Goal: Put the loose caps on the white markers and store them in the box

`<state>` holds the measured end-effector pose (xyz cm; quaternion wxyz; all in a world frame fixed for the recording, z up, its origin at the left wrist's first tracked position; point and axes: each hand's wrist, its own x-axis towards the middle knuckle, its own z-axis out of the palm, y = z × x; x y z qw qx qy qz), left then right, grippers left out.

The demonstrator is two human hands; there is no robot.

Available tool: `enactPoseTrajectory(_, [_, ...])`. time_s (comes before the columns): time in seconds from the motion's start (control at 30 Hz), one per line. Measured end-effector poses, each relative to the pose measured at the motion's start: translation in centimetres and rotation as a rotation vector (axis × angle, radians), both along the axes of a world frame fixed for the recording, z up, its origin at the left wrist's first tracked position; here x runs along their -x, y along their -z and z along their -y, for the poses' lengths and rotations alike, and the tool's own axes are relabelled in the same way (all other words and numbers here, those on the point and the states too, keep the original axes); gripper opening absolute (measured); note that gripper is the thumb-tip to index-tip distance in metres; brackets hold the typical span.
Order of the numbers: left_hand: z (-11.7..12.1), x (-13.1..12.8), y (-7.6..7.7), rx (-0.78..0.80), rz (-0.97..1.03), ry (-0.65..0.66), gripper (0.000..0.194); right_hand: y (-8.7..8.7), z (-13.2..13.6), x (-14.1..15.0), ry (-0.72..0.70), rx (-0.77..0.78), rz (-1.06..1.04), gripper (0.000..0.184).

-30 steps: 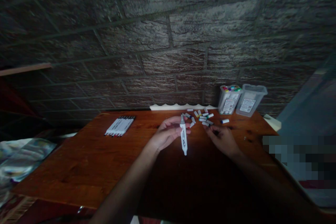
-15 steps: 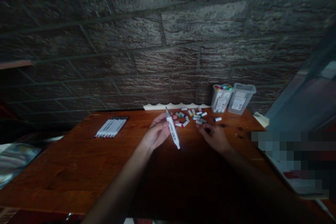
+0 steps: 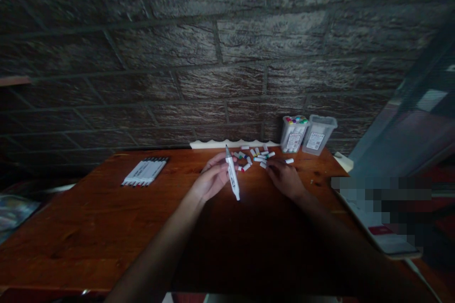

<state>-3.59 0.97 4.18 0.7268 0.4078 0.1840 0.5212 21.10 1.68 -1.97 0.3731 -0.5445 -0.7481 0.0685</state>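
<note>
My left hand (image 3: 212, 177) grips a white marker (image 3: 232, 175) with its dark, uncapped tip pointing up and its lower end slanting down to the right. Several loose white marker caps (image 3: 262, 156) with coloured ends lie scattered on the table behind and beside it. My right hand (image 3: 286, 177) is at the right side of these caps, palm down, its fingers bent together among them. Its fingertips cover part of the pile, so what they hold, if anything, is hidden.
A row of white markers (image 3: 145, 172) lies on the wooden table (image 3: 88, 232) at the left. At the back right stand a clear box of markers (image 3: 294, 135) and a second clear box (image 3: 319, 136), before a brick wall (image 3: 199, 80).
My right hand has reached slightly further into the caps, now covering some of them. The left hand still holds the marker in nearly the same pose. The view has shifted slightly.
</note>
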Motion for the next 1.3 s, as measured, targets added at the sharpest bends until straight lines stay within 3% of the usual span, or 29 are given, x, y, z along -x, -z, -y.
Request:
enactPoseTrajectory(0.37, [0.0,-0.3,-0.2,0.016,0.023,-0.001,0.031,0.0,-0.5,-1.7,0.157,-0.008,-0.129,0.028])
enactPoseTrajectory(1.3, [0.5,-0.1,0.6,-0.019,-0.032,0.105,0.029,-0.1,0.2,-0.9,0.045,0.015,-0.093,0.024])
